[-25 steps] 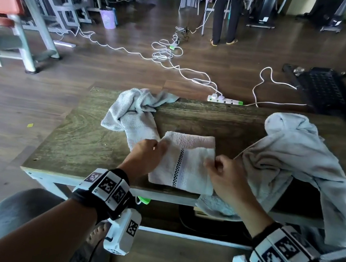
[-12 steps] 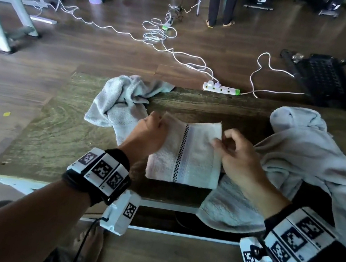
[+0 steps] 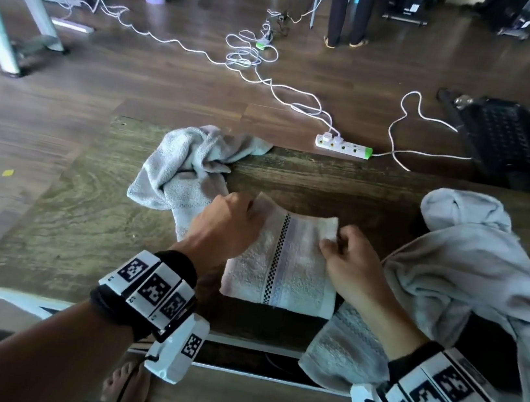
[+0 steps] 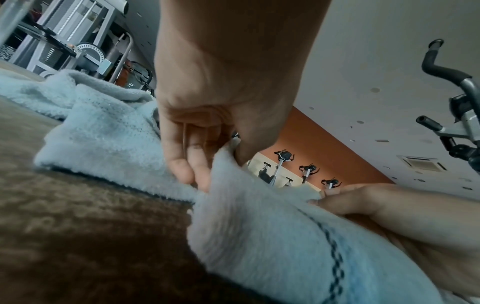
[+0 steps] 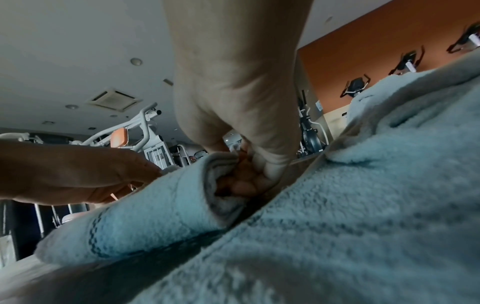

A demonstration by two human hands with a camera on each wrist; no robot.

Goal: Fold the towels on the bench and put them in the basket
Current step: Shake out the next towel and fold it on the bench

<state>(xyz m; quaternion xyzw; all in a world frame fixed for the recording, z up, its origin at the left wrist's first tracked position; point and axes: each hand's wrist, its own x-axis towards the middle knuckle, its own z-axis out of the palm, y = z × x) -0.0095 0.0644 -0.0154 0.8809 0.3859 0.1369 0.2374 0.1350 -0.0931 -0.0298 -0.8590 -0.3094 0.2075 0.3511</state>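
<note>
A small white towel [image 3: 285, 265] with a black checked stripe lies folded on the wooden bench [image 3: 91, 217]. My left hand [image 3: 229, 226] pinches its far left corner [image 4: 223, 164], lifted slightly off the bench. My right hand [image 3: 347, 256] pinches the far right corner [image 5: 226, 162], fingers curled into the fold. A crumpled grey towel [image 3: 186, 169] lies behind my left hand. A large grey towel [image 3: 471, 270] is heaped at the right and hangs over the front edge. No basket is in view.
Beyond the bench, a white power strip [image 3: 343, 145] and tangled white cables [image 3: 243, 58] lie on the wooden floor. A black crate-like object [image 3: 501, 135] stands at the far right. A person's legs [image 3: 348, 11] and gym machine frames [image 3: 17, 12] are further back.
Both hands slid from the towel's middle to its far corners and now pinch them. The folded towel has shifted a little away from me on the bench.
</note>
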